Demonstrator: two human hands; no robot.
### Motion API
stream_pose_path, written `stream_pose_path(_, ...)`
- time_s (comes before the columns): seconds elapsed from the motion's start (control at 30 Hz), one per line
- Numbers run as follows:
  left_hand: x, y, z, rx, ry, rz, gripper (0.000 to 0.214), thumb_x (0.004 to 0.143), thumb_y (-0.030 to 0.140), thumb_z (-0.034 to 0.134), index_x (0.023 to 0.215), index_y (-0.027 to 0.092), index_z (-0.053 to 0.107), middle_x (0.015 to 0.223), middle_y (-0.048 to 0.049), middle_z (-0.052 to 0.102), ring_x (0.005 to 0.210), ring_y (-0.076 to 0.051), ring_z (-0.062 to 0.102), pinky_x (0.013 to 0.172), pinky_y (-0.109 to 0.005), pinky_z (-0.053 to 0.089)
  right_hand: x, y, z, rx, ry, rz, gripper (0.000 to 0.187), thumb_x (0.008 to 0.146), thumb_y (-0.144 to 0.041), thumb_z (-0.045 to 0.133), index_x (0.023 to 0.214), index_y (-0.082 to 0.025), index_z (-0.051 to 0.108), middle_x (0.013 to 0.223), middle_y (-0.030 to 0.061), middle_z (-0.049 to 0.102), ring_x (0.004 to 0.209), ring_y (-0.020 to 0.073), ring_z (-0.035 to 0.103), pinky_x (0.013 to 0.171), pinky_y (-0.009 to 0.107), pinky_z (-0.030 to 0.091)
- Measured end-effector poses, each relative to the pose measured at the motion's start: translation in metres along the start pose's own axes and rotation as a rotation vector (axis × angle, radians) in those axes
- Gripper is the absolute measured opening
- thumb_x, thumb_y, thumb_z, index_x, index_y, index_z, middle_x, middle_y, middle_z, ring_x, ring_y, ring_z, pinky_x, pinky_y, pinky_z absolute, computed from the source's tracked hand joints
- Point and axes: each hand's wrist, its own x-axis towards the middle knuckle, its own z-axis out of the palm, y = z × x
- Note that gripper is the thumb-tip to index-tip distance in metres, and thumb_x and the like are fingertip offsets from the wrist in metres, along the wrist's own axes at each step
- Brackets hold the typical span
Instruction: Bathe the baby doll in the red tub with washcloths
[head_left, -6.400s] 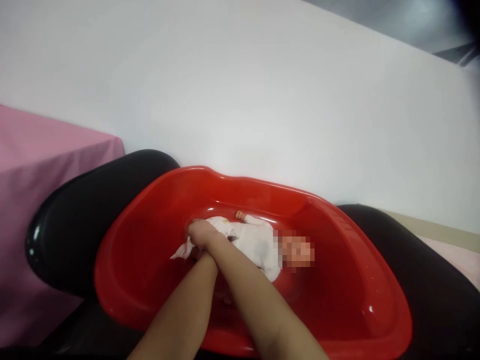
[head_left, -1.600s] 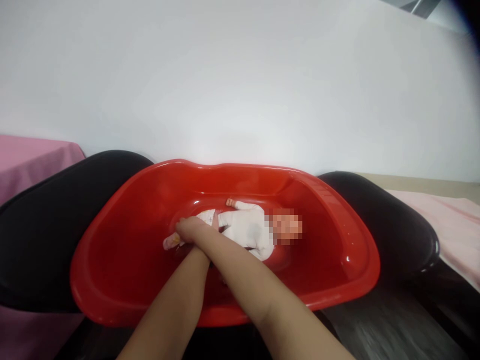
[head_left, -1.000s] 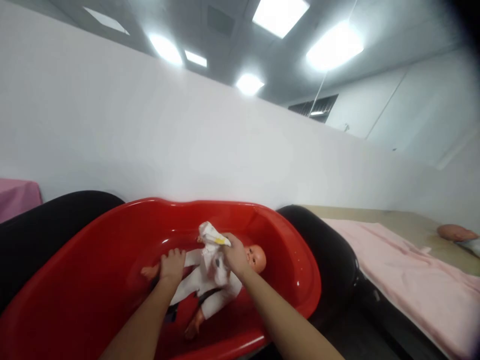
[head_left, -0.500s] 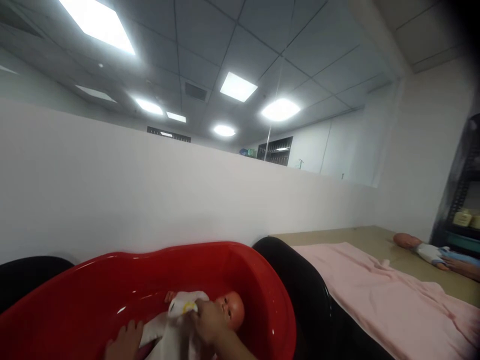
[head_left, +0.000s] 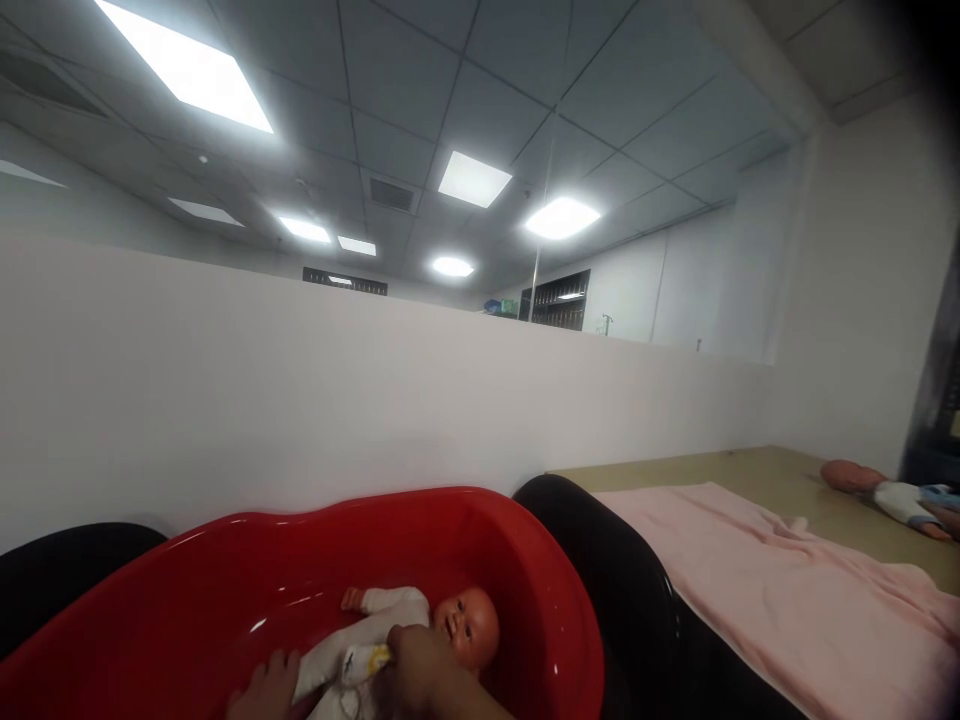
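A baby doll (head_left: 472,625) in white clothes lies on its back inside a red tub (head_left: 480,515), head to the right and one arm stretched toward the far side. Over its chest, my right hand (head_left: 424,670) is closed on a white cloth (head_left: 361,662) with a yellow print and a small dark mark. I cannot tell whether this cloth is part of the doll's clothes. My left hand (head_left: 266,688) rests by the doll's legs, fingers spread and extended. The lower part of the doll runs out of view at the bottom edge.
Black rounded supports (head_left: 600,570) flank the tub. To the right, a pink towel (head_left: 780,580) covers part of a tan surface (head_left: 772,465). Another doll (head_left: 855,478) lies at its far right. A white partition (head_left: 375,390) rises behind the tub.
My right hand has drawn the white cloth down and toward me, and the doll's far sleeve now shows. My left hand stays by the legs. The view has shifted slightly.
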Motion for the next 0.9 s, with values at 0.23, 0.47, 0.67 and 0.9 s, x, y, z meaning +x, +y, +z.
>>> stream_pose_path(0.23, -0.008, 0.001, -0.005, -0.008, 0.064, 0.022, 0.038, 0.087, 0.022, 0.050, 0.125, 0.020, 0.059, 0.123, -0.0158, 0.058, 0.114, -0.031, 0.056, 0.086, -0.042, 0.045, 0.003, 0.002, 0.006, -0.071, -0.001, -0.140, 0.047, 0.069, -0.021, 0.057, 0.116, -0.019, 0.060, 0.112, 0.0147, 0.066, 0.097, 0.0329, 0.067, 0.077, 0.039, 0.051)
stream_pose_path(0.47, -0.003, 0.000, 0.002, 0.014, 0.024, 0.020, 0.040, 0.089, 0.019, 0.045, 0.128, 0.016, 0.056, 0.126, -0.0178, 0.057, 0.113, -0.030, 0.057, 0.086, -0.042, 0.045, 0.011, 0.011, 0.018, -0.172, -0.037, -0.259, 0.048, 0.075, -0.026, 0.058, 0.122, -0.030, 0.058, 0.120, 0.0101, 0.060, 0.097, 0.0293, 0.064, 0.077, 0.037, 0.050)
stream_pose_path(0.67, -0.006, 0.002, -0.004, -0.078, -0.012, 0.039, 0.057, 0.090, 0.042, 0.041, 0.140, 0.014, 0.042, 0.132, -0.0204, 0.051, 0.118, -0.034, 0.052, 0.088, -0.045, 0.043, 0.015, 0.012, 0.013, -0.300, -0.069, -0.211, 0.032, 0.079, -0.015, 0.051, 0.105, -0.014, 0.068, 0.116, 0.0163, 0.061, 0.100, 0.0310, 0.062, 0.076, 0.040, 0.051)
stream_pose_path(0.9, 0.008, 0.012, -0.004, -0.368, 0.050, 0.068, 0.059, 0.083, 0.020, 0.040, 0.142, 0.012, 0.038, 0.140, -0.0162, 0.046, 0.127, -0.029, 0.045, 0.100, -0.042, 0.037, 0.015, 0.003, -0.006, -0.187, 0.175, -0.194, 0.025, 0.082, -0.022, 0.052, 0.092, -0.013, 0.073, 0.105, 0.0159, 0.067, 0.104, 0.0301, 0.057, 0.082, 0.039, 0.047)
